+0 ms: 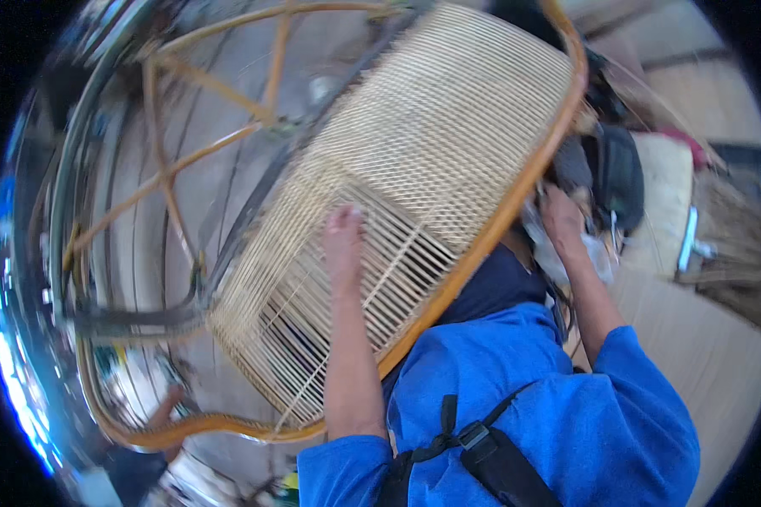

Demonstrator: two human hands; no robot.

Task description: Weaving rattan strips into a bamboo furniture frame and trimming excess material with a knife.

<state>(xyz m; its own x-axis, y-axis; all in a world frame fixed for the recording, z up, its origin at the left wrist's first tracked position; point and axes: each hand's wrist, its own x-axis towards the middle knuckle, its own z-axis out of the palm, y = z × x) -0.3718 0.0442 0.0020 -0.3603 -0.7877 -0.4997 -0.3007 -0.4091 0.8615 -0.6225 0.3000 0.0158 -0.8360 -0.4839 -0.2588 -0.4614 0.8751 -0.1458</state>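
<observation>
Across my lap leans a rattan furniture frame [516, 200] with a bent, orange-brown rim. Pale cane strips form its woven panel [448, 110]; the weave is dense in the upper part. Lower down, spaced rods [410, 270] show gaps, and a few strips cross them. My left hand [344, 241] is over the panel where dense weave meets open rods, its fingers too blurred to read. Beyond the rim on the right, my right hand [560, 215] has its fingers curled beside a clear plastic bag [596, 253]; what they hold is hidden.
Bent poles with crossed braces [165, 173] extend to the left of the panel. A dark bag-like object [619, 177] is beyond my right hand, near a pale board [664, 203]. At the lower left, another person's arm [167, 407] shows past the frame.
</observation>
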